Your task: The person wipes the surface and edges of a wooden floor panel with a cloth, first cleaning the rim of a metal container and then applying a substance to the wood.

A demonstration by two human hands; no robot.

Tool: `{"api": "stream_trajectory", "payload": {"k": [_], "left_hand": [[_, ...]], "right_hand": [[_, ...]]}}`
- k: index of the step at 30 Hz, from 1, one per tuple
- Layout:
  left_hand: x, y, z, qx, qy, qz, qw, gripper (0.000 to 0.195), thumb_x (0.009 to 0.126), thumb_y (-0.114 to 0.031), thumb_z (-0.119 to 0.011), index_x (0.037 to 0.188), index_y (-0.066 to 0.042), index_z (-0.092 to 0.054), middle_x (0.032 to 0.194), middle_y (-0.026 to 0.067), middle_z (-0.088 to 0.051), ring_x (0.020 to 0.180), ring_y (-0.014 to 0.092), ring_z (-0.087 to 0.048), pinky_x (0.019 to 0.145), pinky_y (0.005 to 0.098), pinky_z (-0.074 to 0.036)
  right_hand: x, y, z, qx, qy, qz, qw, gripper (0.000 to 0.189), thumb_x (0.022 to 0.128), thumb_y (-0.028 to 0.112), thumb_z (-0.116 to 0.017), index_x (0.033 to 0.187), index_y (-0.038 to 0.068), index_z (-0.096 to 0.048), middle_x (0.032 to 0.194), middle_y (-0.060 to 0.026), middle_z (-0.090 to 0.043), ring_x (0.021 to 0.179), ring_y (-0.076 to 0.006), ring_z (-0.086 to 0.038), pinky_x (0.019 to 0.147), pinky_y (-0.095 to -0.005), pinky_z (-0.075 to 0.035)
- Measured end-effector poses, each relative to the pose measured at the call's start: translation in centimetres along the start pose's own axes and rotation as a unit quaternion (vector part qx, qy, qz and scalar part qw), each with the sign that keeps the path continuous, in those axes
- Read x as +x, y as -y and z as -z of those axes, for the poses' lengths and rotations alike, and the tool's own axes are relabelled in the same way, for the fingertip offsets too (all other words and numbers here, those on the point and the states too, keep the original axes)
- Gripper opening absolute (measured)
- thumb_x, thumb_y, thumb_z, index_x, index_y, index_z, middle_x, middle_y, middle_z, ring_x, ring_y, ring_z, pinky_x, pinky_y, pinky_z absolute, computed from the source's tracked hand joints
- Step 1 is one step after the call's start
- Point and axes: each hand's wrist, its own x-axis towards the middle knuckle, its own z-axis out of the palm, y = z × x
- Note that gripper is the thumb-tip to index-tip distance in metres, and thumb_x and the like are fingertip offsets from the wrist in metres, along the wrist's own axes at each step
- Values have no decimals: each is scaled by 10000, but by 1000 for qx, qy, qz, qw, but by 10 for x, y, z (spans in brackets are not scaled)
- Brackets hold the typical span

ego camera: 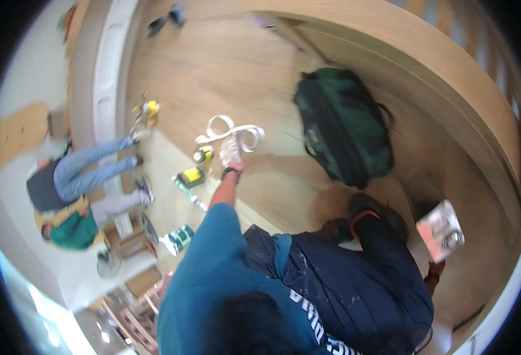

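My left hand [231, 155] reaches out low over the wooden floor, a dark band on its wrist. It looks closed on a curled white strap [252, 129] whose loops spread beyond the fingers. Pale, crumpled material covers the hand; blur hides whether it is a glove. Off to the right, my right hand [437, 267] grips the lower end of a flat printed package [440, 230] in white and orange-pink. Close to the left hand lie a small yellow-labelled container [203, 154], a larger green and yellow can [191, 177] and a slim green and white tube [190, 193].
A green and black duffel bag [345, 126] lies beside the curved wooden bench [420, 40]. A green and white container [179, 239] rests on the left. Farther left are two other people [87, 177], a yellow object [150, 108] and wooden furniture [127, 237]. Dark shoes [167, 20] appear at the top.
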Motion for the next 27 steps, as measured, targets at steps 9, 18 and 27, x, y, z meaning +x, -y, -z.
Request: {"api": "stream_trajectory", "payload": {"k": [9, 18, 27], "left_hand": [[-59, -43, -11, -144, -123, 58, 980, 381, 929, -280, -652, 1208, -20, -670, 1252, 217, -677, 1164, 375, -654, 990, 470, -523], [-216, -88, 31, -563, -124, -180, 797, 445, 1055, -352, -424, 945, -9, -686, 804, 124, -727, 658, 218, -701, 595, 341, -546], [-500, -340, 86, -90, 82, -734, 668, 254, 980, -286, -562, 1048, -54, -642, 893, 178, -664, 789, 356, -652, 705, 427, -523]], "right_hand": [[38, 56, 27, -134, 25, 14, 991, 387, 996, 355, -591, 1218, 39, -625, 1028, -68, -672, 978, -213, -621, 784, -370, -507], [27, 98, 88, -276, 8, 64, 959, 362, 1031, 334, -580, 1176, 6, -624, 1048, -77, -672, 980, -225, -620, 840, -383, -513], [-218, 279, 25, 260, -46, 297, 917, 320, 1048, 249, -563, 1243, 11, -649, 1101, -109, -718, 1022, -207, -663, 940, -349, -522]]}}
